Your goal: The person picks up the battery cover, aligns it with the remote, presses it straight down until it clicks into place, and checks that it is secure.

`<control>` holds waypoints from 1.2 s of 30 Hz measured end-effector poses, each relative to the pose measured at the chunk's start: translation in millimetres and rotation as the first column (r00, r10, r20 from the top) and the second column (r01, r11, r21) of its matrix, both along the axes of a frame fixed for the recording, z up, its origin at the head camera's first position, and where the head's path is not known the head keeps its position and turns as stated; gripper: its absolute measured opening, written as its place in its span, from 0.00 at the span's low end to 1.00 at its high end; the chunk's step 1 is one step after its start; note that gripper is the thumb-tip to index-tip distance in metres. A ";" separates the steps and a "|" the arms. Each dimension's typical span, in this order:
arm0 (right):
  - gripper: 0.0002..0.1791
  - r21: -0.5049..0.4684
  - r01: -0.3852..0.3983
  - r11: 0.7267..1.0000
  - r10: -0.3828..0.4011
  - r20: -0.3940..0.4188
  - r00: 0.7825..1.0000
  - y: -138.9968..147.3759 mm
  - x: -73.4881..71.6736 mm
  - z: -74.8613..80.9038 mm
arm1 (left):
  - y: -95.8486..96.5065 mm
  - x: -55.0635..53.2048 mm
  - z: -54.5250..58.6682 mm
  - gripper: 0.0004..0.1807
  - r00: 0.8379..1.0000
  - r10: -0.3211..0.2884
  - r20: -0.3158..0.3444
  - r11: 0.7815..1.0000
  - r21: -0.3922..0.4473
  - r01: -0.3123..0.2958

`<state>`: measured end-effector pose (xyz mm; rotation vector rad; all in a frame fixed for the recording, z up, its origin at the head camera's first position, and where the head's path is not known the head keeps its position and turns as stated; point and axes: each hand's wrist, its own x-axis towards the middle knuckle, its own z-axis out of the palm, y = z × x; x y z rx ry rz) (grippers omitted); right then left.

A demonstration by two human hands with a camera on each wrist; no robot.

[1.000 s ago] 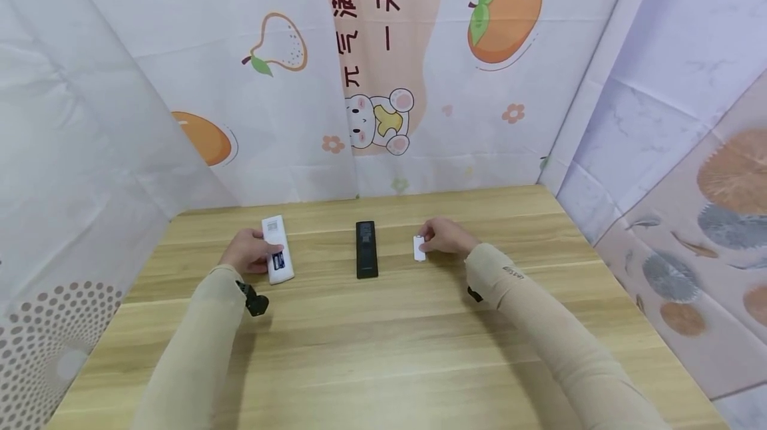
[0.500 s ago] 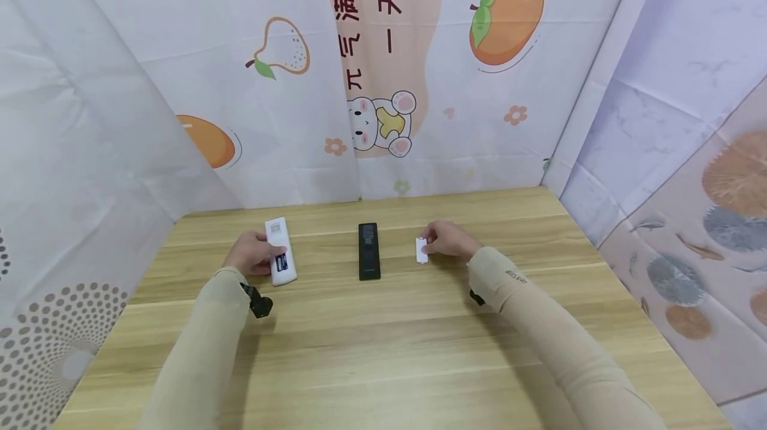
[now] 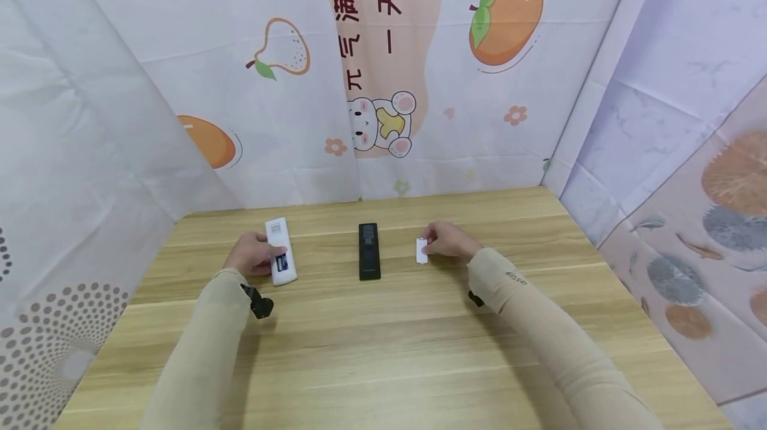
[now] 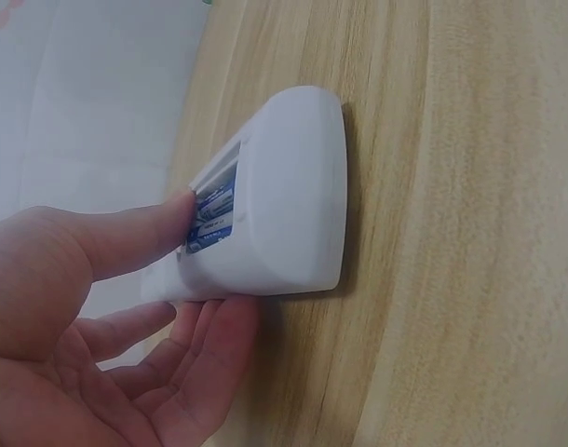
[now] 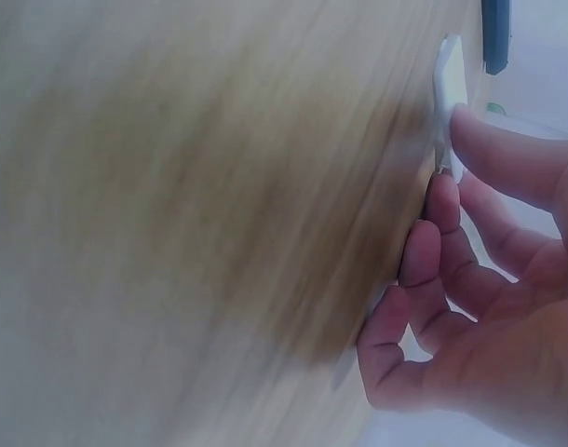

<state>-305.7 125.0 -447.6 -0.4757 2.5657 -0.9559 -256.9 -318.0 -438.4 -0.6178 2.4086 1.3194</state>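
Observation:
A white remote control lies back side up at the left of the table, its battery compartment uncovered. Blue batteries sit inside it. My left hand grips the remote from its left side, thumb at the compartment's edge and fingers along the side. To the right, my right hand pinches a small white battery cover close over the table, thumb on its face. In the right wrist view the cover stands out past the thumb, and the other fingers curl near the wood.
A black remote control lies between the two hands, back side up. The wooden table ends at a printed curtain behind, with more curtains at both sides. Each wrist carries a small black camera.
The view has shifted slightly since one second ago. Both hands keep their hold on the white remote and the battery cover, with no clear movement.

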 end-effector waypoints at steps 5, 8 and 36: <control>0.15 -0.006 0.020 1.000 -0.020 0.011 1.000 -1.9 0.4 1.1 | -1.4 0.7 0.2 0.41 1.000 0.004 0.000 1.000 0.005 -0.004; 0.15 -0.008 0.023 1.000 -0.023 0.012 1.000 -2.9 1.1 2.1 | -1.8 1.2 0.9 0.41 1.000 0.007 0.004 1.000 0.005 -0.007; 0.14 -0.091 0.036 0.995 -0.030 0.072 0.997 2.6 2.5 -2.9 | 7.6 2.7 6.1 0.30 1.000 -0.018 0.024 0.999 -0.044 0.019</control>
